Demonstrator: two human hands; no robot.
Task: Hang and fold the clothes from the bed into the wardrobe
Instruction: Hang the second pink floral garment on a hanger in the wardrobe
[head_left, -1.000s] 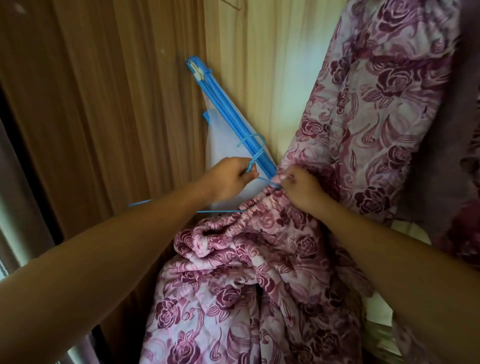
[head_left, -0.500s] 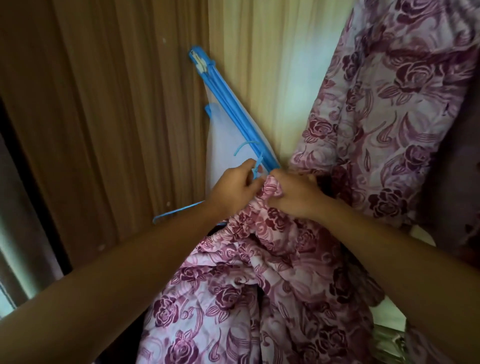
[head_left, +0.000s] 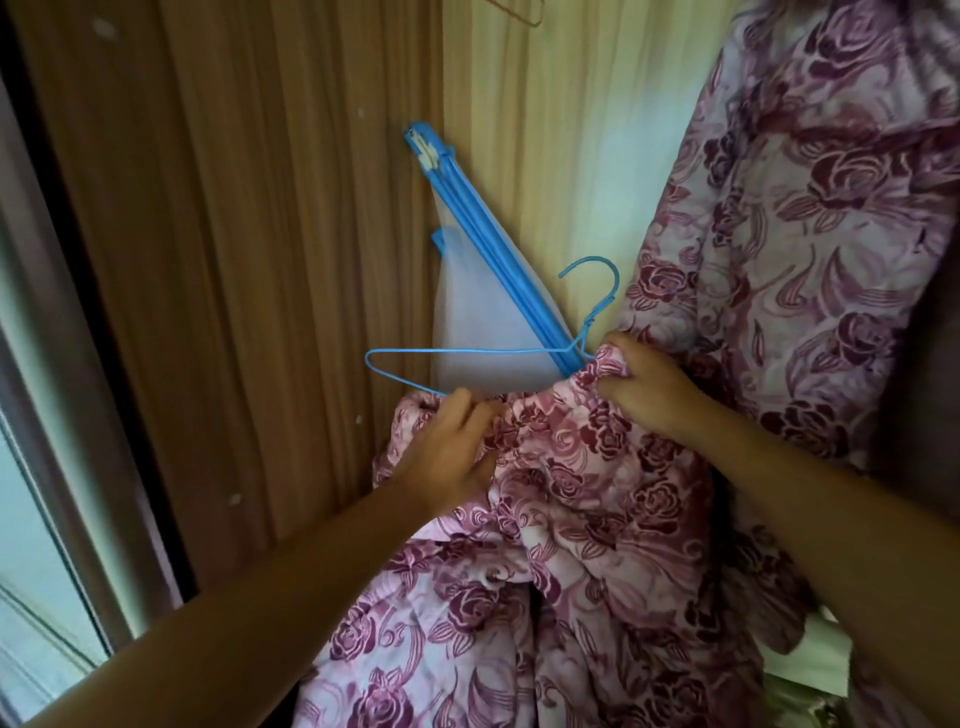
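Pinching the gathered edge of the floral garment (head_left: 571, 519), the fingertips (head_left: 470, 408) of the left hand (head_left: 452, 447) are curled in tight, right where the lower wire of the blue wire hanger (head_left: 592, 318) meets the cloth. Can't tell whether the wire itself is in that pinch or just the fabric. The right hand (head_left: 644, 387) has its fingers closed round a bunched wad of the same cloth at the hanger's neck, thumb on top, the hook sticking up free just above it.

Step in hand, as I read it: getting the garment onto the hanger. The right shoulder looks covered; the left corner of the wire is bare and pokes out past the cloth. The rest of the garment sags down between both forearms, held up in front of the wooden wardrobe wall (head_left: 260, 260), not hung yet.

Next move prob. needs the L hand to pull the edge out over that bare corner while the R keeps the neck steady, then lift the hook to a rail, which isn't in view.

Count:
- 2 hands, both on the cloth
- 1 blue hanger
- 1 garment being worked
- 1 second floral piece (head_left: 810, 234) w/ the same print, hanging at right
- 1 folded blue frame (head_left: 483, 244) w/ white mesh (head_left: 467, 322), leaning on the wall behind
- 1 bare wire hanger (head_left: 524, 13), just a tip at the top edge
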